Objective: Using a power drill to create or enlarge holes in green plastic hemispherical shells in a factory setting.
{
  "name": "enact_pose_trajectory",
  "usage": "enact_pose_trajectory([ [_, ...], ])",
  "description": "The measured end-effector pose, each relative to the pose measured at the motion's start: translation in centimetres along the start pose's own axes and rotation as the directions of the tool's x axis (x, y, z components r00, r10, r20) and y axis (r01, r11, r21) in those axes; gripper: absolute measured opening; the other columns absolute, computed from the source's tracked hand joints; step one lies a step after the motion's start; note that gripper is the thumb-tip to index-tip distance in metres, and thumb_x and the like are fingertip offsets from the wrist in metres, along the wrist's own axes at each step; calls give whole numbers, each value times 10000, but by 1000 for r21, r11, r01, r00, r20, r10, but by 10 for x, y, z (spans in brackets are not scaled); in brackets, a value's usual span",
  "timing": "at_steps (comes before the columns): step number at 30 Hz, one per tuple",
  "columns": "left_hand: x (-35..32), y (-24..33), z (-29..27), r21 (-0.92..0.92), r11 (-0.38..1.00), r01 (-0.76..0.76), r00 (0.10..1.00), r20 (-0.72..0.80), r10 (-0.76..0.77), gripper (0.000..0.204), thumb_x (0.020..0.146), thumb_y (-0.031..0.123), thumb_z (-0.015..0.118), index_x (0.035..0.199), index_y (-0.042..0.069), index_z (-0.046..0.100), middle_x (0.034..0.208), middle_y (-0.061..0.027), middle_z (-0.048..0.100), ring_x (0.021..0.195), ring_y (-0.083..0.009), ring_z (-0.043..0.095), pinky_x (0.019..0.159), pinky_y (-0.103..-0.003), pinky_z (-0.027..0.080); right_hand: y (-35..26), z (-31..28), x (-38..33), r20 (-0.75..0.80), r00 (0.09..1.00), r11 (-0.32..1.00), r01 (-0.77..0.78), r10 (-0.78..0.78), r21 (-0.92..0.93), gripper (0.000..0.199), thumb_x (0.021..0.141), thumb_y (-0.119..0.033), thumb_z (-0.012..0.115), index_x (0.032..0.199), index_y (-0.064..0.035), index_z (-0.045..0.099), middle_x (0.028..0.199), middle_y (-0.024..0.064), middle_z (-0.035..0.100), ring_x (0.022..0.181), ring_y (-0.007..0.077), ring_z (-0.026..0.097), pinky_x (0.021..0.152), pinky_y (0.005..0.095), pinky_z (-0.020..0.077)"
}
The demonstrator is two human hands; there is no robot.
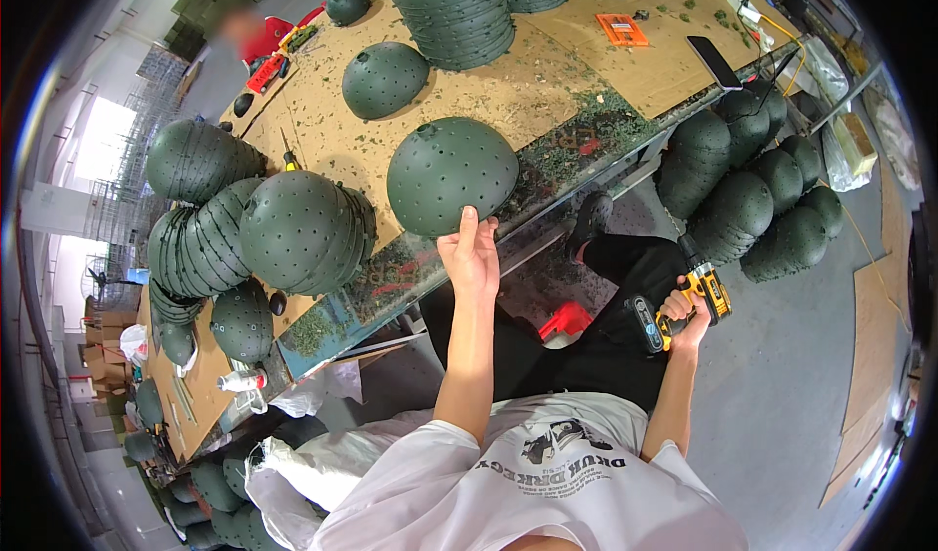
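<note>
2 hands are in view, both the worker's own. The left hand [472, 256] grips the near rim of a dark green perforated dome [451, 175], thumb up on its shell, fingers closed on the edge. This dome sits at the front edge of the workbench [586, 72]. The right hand [684, 312] is closed around the grip of 1 yellow-and-black cordless drill [684, 302], held low beside the black trouser leg [635, 268], well apart from the bench.

Behind the held dome, 2 more single domes [383, 79] lie apart on the board. 1 tall nested stack [454, 9] stands beyond them. 1 leaning stack [303, 231] lies left of the held dome. 1 dark phone [713, 63] and 1 orange card [621, 29] lie on the right of the bench. Green chips litter the board.
</note>
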State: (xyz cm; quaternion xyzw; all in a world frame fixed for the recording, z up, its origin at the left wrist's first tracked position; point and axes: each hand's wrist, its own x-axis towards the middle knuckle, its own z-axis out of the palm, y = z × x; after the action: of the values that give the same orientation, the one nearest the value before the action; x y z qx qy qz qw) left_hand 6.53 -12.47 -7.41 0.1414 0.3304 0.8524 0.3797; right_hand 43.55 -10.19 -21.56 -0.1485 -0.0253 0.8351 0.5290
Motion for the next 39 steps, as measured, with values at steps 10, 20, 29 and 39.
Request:
enact_pose_trajectory([
  [10,10,3,3,-32,999,-38,999,30,39,198,949,82,635,1146,68,629,1097,-37,675,944,-154,642,777,-341,507,-1,-1,1,-3,1000,1000,-5,5,-3,322,900,-150,570,1183,5,557,622,-47,354,541,71,347,552,243,336],
  [20,75,35,27,-112,956,-272,962,-14,272,317,929,113,613,1229,26,562,1204,-85,634,1114,-212,607,964,-391,491,1,1,1,13,1000,1000,-10,10,15,312,902,-147,570,1175,4,547,619,-44,357,540,73,350,550,244,333],
  [29,88,56,22,-127,946,-297,937,-230,263,276,930,131,575,1144,-42,557,1149,-126,646,1080,-236,626,981,-402,509,0,1,1,-8,1000,1000,-6,6,14,315,898,-148,581,1170,7,553,614,-41,355,533,73,350,541,245,341],
  [39,90,67,10,-281,926,-253,953,-239,188,322,928,123,572,1222,5,517,1235,-141,583,1137,-280,585,1003,-466,502,0,2,1,-10,1000,1000,-7,7,28,321,888,-145,578,1171,6,556,617,-44,346,533,72,344,541,243,337],
])
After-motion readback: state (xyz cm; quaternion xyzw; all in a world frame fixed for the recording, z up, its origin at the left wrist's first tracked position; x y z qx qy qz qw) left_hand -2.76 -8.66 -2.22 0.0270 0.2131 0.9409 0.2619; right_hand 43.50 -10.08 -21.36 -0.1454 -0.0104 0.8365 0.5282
